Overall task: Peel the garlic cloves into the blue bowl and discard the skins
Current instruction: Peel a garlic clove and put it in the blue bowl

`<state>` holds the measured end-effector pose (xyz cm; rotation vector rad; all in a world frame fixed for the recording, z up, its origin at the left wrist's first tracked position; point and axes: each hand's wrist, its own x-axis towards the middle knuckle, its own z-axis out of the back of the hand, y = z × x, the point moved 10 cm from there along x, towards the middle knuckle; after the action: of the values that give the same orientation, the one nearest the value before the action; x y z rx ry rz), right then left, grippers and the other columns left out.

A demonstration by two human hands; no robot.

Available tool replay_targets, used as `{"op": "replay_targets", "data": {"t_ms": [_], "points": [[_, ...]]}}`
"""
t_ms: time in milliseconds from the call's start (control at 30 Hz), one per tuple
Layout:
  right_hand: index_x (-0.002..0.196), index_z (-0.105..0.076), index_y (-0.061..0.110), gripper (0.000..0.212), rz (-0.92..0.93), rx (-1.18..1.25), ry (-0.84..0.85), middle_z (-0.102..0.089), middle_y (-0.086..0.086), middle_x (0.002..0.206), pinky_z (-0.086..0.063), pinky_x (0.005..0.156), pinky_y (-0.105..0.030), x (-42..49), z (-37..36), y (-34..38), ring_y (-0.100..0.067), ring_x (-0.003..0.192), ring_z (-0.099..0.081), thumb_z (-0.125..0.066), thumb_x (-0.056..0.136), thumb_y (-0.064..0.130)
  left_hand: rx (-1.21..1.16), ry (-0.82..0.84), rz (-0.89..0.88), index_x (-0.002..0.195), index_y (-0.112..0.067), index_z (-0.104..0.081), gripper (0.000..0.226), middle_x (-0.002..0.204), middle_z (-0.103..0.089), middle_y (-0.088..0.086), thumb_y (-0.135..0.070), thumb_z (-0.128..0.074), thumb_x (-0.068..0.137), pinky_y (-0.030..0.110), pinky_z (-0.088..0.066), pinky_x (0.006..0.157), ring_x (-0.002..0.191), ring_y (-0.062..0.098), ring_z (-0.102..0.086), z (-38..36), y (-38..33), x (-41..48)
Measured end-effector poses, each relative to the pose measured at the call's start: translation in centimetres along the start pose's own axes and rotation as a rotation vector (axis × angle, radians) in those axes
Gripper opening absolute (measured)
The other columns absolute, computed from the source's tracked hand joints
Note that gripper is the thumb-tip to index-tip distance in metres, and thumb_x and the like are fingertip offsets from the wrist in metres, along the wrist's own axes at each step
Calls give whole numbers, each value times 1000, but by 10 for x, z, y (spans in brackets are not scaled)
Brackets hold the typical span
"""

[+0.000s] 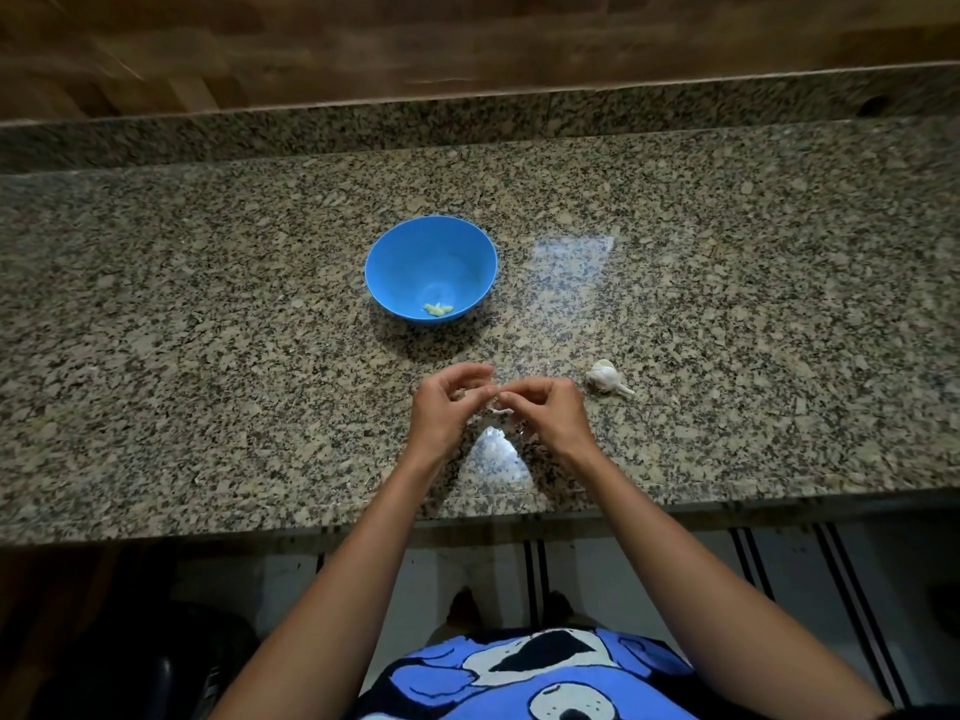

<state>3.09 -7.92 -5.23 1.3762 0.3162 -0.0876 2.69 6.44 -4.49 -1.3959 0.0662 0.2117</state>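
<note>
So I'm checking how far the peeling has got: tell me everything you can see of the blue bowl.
The blue bowl is round, deep and smooth, plastic by its look, upright on the speckled granite counter, beyond the left hand and right hand. A few pale yellowish peeled garlic pieces lie at its bottom, toward the near side; no skins show inside. Outside, only the counter touches it.

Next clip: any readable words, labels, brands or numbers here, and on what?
None readable anywhere.
blue bowl: plain, no label.
shirt: cartoon print only, no letters.
counter, garlic bulb, and garlic clove pinched by left hand and right hand: unmarked.
</note>
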Motion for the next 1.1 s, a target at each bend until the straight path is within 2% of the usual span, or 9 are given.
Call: {"op": "replay_targets", "data": {"t_ms": [100, 200, 333, 500, 633, 733, 833, 1000, 1100], "points": [[86, -70, 9, 7, -72, 140, -3, -71, -7, 75, -49, 45, -21, -1, -3, -5, -14, 53, -61, -66, 83, 4, 16, -18, -27, 96, -7, -71, 18, 92, -71, 2, -6, -73, 78, 18, -54, 73, 86, 11, -67, 0, -2, 0], [86, -70, 6, 7, -107, 218, -6, -70, -11, 75, -49, 44, -18, -2, -4, -9, -11, 51, -60, -65, 83, 3, 55, 15, -30, 94, -13, -73, 17, 91, -71, -4, -11, -74, 77, 18, -54, 74, 87, 7, -67, -2, -1, -2], [86, -70, 5, 7, -107, 225, 8, -69, -11, 74, -50, 44, -18, -3, -4, -12, -12, 53, -60, -63, 84, 2, 104, 25, -23, 99, -10, -72, 22, 97, -72, 0, -9, -74, 77, 18, -54, 74, 89, 4, -67, -4, 1, -5], [84, -70, 6, 11, -104, 184, 37, -68, -11, 74, -48, 43, -19, -2, -6, -14, -12, 54, -59, -61, 86, 1, 163, 34, -48, 96, -13, -74, 20, 93, -73, -2, -9, -75, 77, 21, -55, 78, 88, 6, -68, -3, -1, -6], [87, -70, 3, 10, -112, 192, 85, -68, -12, 76, -50, 44, -21, -2, -9, -13, -14, 56, -61, -60, 87, 3, 178, 22, -78, 95, -16, -74, 18, 92, -73, -1, -8, -73, 78, 19, -55, 75, 85, 2, -67, -2, -4, -9], [85, -69, 2, 11, -129, 250, 93, -68, -10, 73, -53, 46, -23, -3, -10, -11, -14, 55, -62, -59, 88, 5, 221, 10, -97, 96, -17, -74, 17, 92, -73, -4, -11, -72, 80, 23, -55, 72, 83, 6, -67, 0, -3, -8], [84, -69, 1, 10, -121, 234, 97, -68, -11, 73, -53, 46, -22, -4, -10, -11, -14, 54, -62, -60, 87, 4, 273, 23, -116, 97, -16, -73, 18, 92, -72, -5, -12, -72, 80, 19, -54, 67, 77, 4, -66, -2, -7, -10], [85, -67, -7, 12, -113, 203, 116, -67, -14, 72, -49, 43, -19, -5, -11, -11, -14, 52, -61, -59, 87, 2, 343, 42, -137, 98, -16, -73, 19, 84, -67, -15, -14, -73, 79, 6, -47, 59, 68, -13, -59, -5, -11, -13], [86, -68, -7, 11, -111, 186, 125, -67, -12, 71, -50, 44, -19, -5, -11, -11, -12, 53, -62, -59, 87, 1, 340, 46, -129, 97, -13, -73, 18, 84, -69, -10, -13, -74, 79, 7, -46, 57, 64, -12, -59, -4, -9, -13]]}}
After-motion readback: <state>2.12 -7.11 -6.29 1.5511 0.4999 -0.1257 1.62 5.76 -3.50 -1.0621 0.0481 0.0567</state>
